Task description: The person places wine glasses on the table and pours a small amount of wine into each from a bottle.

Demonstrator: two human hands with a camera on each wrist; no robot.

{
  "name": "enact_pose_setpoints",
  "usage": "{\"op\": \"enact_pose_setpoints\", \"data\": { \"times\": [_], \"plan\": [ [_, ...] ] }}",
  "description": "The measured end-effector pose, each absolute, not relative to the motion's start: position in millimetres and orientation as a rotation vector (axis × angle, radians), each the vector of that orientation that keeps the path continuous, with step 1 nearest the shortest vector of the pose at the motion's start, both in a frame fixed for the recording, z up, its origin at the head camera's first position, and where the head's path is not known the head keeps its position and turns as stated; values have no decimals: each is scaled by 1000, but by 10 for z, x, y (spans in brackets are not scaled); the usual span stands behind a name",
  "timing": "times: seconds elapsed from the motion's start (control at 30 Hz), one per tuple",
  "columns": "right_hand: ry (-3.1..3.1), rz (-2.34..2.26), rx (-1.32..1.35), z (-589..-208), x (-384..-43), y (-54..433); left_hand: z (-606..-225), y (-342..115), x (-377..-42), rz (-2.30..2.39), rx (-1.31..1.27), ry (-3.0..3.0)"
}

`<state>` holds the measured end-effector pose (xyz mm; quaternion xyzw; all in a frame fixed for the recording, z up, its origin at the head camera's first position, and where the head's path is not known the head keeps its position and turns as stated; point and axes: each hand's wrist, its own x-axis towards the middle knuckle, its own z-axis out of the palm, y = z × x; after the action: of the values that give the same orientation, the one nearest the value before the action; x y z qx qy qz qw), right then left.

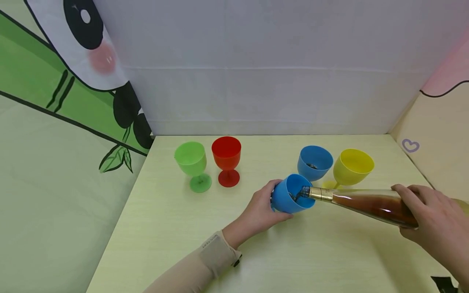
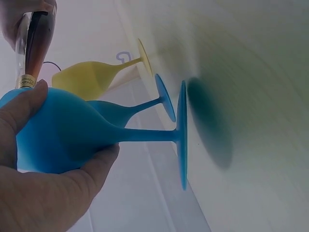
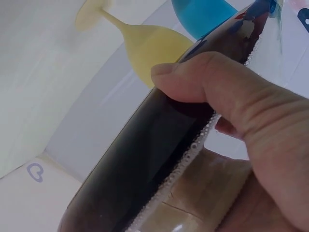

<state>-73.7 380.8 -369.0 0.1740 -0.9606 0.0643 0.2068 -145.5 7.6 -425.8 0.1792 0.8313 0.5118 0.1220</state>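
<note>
My left hand (image 1: 259,208) grips a blue goblet (image 2: 63,130) round its bowl. In the left wrist view, the goblet's foot stands apart from the tabletop, with a shadow beside it. In the head view the bowl tilts toward the right. The right hand (image 1: 434,217) holds a glass bottle (image 1: 371,204) of dark reddish-brown liquid, lying nearly level. Its gold-collared neck (image 1: 321,194) reaches over the goblet's rim, with the mouth inside the bowl. Dark liquid shows in the goblet at the bottle's mouth. Bubbles line the liquid's edge in the right wrist view.
Behind the held goblet stand a second blue goblet (image 1: 311,173), with something dark inside, and a yellow goblet (image 1: 353,173). A green goblet (image 1: 191,160) and a red goblet (image 1: 227,156) are at the left. Printed cloth walls (image 1: 256,93) border the pale table (image 1: 165,236).
</note>
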Motion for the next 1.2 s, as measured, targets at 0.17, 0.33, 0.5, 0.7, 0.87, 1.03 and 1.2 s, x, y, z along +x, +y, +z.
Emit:
{"op": "enact_pose_setpoints", "data": {
  "times": [0.17, 0.33, 0.5, 0.7, 0.87, 1.03, 1.2],
  "plan": [
    [-2680, 185, 501, -3729, -728, 3817, -4259, 65, -1448, 1513, 508, 2407],
    [-2681, 200, 522, -3778, -725, 3839, -4272, 55, -1446, 1538, 510, 2389],
    [-2687, 258, 538, -3844, -714, 3850, -4293, 49, -1438, 1586, 502, 2348],
    [-2725, 277, 534, -3878, -678, 3801, -4299, 45, -1424, 1619, 477, 2324],
    [-2724, 279, 535, -3898, -666, 3785, -4294, 39, -1423, 1632, 465, 2318],
    [-2717, 297, 542, -3907, -660, 3792, -4284, 31, -1417, 1638, 465, 2318],
    [-2727, 301, 528, -3909, -651, 3794, -4275, 19, -1410, 1641, 448, 2307]
  ]
}}
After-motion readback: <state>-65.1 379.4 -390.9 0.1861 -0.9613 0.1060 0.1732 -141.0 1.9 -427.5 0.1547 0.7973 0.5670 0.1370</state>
